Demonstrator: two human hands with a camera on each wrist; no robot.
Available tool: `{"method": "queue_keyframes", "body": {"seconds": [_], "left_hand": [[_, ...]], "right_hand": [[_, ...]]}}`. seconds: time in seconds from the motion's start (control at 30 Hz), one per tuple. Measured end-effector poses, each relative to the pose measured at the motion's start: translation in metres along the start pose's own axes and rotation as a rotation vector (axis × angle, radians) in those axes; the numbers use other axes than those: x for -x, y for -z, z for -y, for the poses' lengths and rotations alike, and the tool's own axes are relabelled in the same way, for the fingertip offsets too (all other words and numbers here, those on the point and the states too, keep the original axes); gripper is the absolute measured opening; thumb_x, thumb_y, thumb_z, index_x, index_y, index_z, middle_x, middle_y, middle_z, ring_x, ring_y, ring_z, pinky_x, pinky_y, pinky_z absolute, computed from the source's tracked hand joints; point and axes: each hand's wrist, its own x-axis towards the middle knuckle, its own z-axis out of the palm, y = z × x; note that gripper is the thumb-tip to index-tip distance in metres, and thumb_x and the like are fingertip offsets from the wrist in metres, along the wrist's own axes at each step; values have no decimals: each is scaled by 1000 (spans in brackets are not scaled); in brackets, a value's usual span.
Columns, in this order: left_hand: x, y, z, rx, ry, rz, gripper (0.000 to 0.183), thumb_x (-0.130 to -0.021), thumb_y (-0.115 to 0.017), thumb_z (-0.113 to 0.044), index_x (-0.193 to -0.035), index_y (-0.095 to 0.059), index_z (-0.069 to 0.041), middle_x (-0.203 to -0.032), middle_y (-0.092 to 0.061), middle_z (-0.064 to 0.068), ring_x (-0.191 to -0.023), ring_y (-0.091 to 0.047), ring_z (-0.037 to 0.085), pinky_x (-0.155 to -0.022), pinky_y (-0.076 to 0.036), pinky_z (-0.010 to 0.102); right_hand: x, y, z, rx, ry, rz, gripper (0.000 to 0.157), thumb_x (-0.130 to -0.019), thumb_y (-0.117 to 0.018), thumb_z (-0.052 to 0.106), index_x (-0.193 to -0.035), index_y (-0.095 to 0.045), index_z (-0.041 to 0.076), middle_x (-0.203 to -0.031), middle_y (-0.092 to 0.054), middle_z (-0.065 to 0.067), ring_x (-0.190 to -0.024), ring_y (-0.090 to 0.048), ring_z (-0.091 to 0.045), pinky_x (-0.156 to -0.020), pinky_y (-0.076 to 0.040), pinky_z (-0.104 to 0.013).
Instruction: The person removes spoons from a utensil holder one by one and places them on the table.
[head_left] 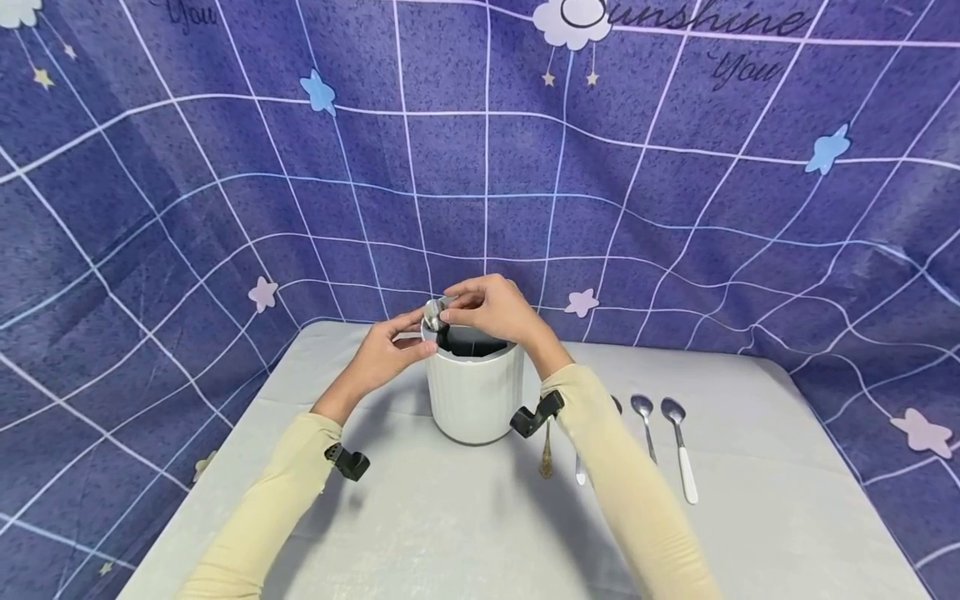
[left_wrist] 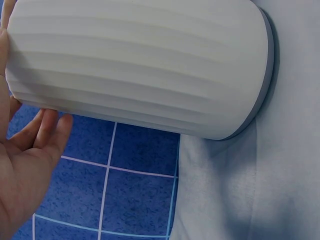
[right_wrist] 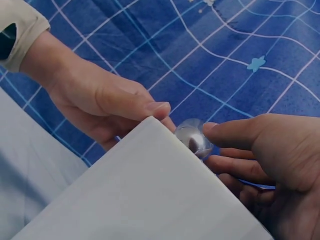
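A white ribbed holder (head_left: 474,392) stands upright on the grey tablecloth (head_left: 465,517). My left hand (head_left: 390,346) grips its near-left rim, thumb on the edge, as the right wrist view shows for that left hand (right_wrist: 105,105) on the holder (right_wrist: 150,195). My right hand (head_left: 491,308) pinches a metal spoon (head_left: 432,315) above the holder's mouth; its shiny bowl (right_wrist: 195,140) pokes up just past the rim by the right hand's fingertips (right_wrist: 235,132). The spoon's handle is hidden inside. The left wrist view fills with the holder's wall (left_wrist: 140,65) and my left hand (left_wrist: 25,155).
Right of the holder lie a white-handled spoon (head_left: 681,450), a steel spoon (head_left: 645,425), a gold-handled piece (head_left: 546,454) and another half hidden by my right sleeve (head_left: 581,471). A blue checked backdrop (head_left: 675,208) hangs behind and to both sides.
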Motion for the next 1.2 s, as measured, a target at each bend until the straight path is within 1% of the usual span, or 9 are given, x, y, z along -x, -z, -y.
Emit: {"method": "queue_keyframes", "body": {"seconds": [0.13,0.2,0.27,0.4,0.53,0.7,0.83,1.03,1.2], "left_hand": [[0,0,0,-2,-1,-3,62,-93,-77,-13,-149,-52,-7,-148,-55,14,-128,-56,38,-108,-54,43],[0,0,0,-2,3,-2,63,-93,-78,-15,-150,-51,-7,-148,-55,15,-128,-56,38,-109,-52,49],[0,-1,1,3,6,-2,64,-93,-78,-15,-150,-51,-5,-148,-55,17,-128,-56,39,-109,-51,53],[1,-1,2,10,3,-5,65,-92,-78,-14,-150,-50,-4,-147,-54,20,-127,-56,42,-109,-50,54],[1,-1,0,6,2,-12,64,-92,-78,-13,-150,-51,-5,-148,-54,20,-126,-58,40,-110,-50,55],[1,-1,-2,-4,11,-5,63,-93,-77,-14,-150,-52,-9,-150,-52,18,-128,-57,38,-111,-49,56],[0,-1,0,-4,15,4,62,-93,-77,-15,-150,-53,-12,-151,-51,16,-130,-56,39,-112,-46,59],[0,-1,-1,-21,21,7,62,-93,-77,-17,-150,-53,-17,-153,-50,14,-131,-54,39,-113,-45,60],[0,-1,-2,-19,23,2,62,-93,-78,-17,-150,-54,-15,-152,-51,16,-130,-56,38,-113,-44,63]], "right_hand": [[0,-2,0,28,10,5,40,-90,-81,26,-125,-73,7,-98,-78,0,-88,-72,-11,-83,-62,-31],[0,-3,1,36,11,8,37,-89,-82,24,-122,-75,8,-95,-78,1,-85,-72,-11,-79,-61,-30],[1,-3,1,40,12,12,34,-88,-83,23,-118,-77,8,-92,-78,1,-82,-71,-11,-75,-61,-28],[2,-3,2,38,20,15,23,-87,-84,21,-107,-79,9,-87,-76,1,-77,-69,-12,-69,-59,-25],[5,-1,4,16,27,26,17,-88,-83,18,-101,-77,8,-87,-76,0,-79,-70,-12,-72,-59,-27],[6,0,4,-7,15,33,19,-90,-80,16,-106,-76,7,-90,-78,-1,-85,-73,-11,-82,-61,-29],[6,0,3,-9,4,22,20,-91,-79,16,-109,-76,7,-92,-79,-1,-87,-74,-11,-84,-61,-31],[10,3,3,-41,12,3,21,-93,-77,15,-113,-74,8,-93,-79,-2,-88,-74,-12,-84,-61,-32],[13,6,6,-38,45,-31,23,-93,-77,16,-114,-73,7,-95,-78,-3,-88,-74,-13,-81,-61,-32]]}}
